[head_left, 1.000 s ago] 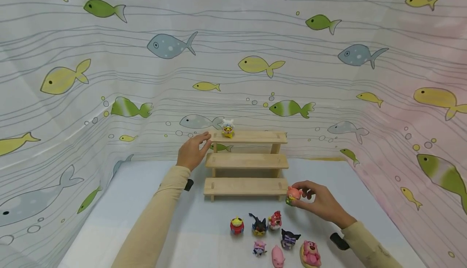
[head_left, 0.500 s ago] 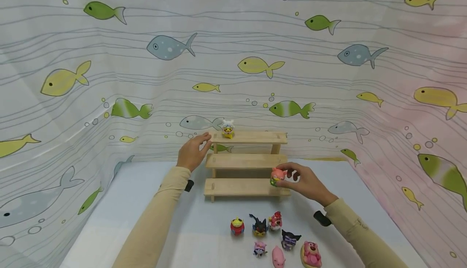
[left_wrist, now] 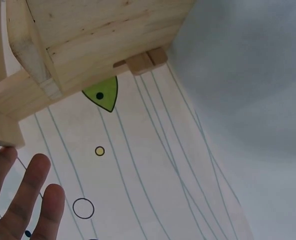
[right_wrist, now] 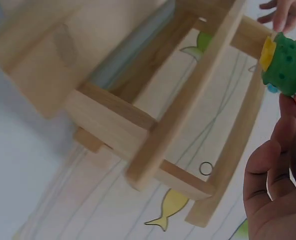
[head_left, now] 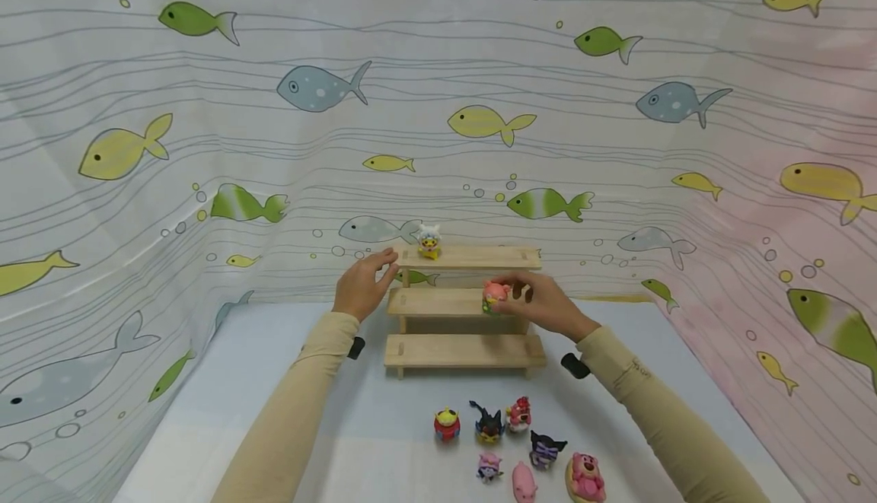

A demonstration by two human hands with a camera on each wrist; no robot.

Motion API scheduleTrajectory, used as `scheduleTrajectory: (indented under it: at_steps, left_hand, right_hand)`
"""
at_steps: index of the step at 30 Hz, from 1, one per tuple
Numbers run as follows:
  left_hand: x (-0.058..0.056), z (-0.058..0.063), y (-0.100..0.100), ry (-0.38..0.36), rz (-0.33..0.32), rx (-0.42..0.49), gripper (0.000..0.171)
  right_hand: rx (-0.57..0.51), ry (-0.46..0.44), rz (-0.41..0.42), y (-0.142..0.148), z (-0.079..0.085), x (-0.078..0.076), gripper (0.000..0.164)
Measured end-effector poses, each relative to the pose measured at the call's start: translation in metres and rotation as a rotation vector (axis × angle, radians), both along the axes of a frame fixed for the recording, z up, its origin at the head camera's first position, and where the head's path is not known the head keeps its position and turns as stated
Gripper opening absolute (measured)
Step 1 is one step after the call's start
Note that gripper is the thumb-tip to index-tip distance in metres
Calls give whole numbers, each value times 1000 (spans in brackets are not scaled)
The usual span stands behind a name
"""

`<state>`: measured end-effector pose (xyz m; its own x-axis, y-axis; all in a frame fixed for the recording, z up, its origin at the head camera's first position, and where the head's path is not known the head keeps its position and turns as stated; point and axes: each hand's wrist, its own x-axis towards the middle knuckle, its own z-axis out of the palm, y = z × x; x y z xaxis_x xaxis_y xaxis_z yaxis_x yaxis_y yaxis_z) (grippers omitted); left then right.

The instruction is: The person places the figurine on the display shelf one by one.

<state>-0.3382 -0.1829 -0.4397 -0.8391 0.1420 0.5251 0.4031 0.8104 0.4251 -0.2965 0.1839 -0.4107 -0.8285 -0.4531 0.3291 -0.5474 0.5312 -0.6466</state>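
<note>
My right hand (head_left: pixel 548 304) pinches a small toy figurine (head_left: pixel 494 295) with a pink head and a green body. It is held in front of the right part of the middle tier of a three-tier wooden display stand (head_left: pixel 438 351). The right wrist view shows the figurine's green, dotted side (right_wrist: pixel 285 70) at the fingertips. At the stand's upper left, my left hand (head_left: pixel 363 286) rests by the end of the top tier, fingers fairly straight; a fingertip touches the wood in the left wrist view. A yellow figurine with a white hood (head_left: pixel 429 242) stands on the top tier's left.
Several figurines lie on the white table before the stand: a red-and-yellow one (head_left: pixel 447 425), a black one with a long tail (head_left: pixel 489 423), a pink pig (head_left: pixel 524 482) and a pink bear (head_left: pixel 585 477) among them. A fish-patterned cloth (head_left: pixel 438 69) surrounds the table.
My right hand has carried the pink-headed figurine up and to the left, from beside the bottom tier to the middle tier's height. My left hand has stayed in place.
</note>
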Motion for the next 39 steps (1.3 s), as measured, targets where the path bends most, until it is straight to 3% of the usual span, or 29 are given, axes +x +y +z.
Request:
scheduleTrajectory:
  at_steps: [11, 20, 29, 39]
  left_hand:
    - [0, 0, -1, 25, 1, 2, 37]
    - [0, 2, -1, 21, 5, -6, 37]
    - [0, 1, -1, 19, 3, -5, 36]
    - [-1, -1, 1, 10, 2, 1, 36]
  right_hand:
    - [-5, -41, 21, -18, 35, -41, 42]
    - [-9, -87, -9, -29, 45, -69, 46]
    - [-16, -124, -18, -43, 49, -81, 46]
    - [-25, -148, -24, -46, 44, -84, 46]
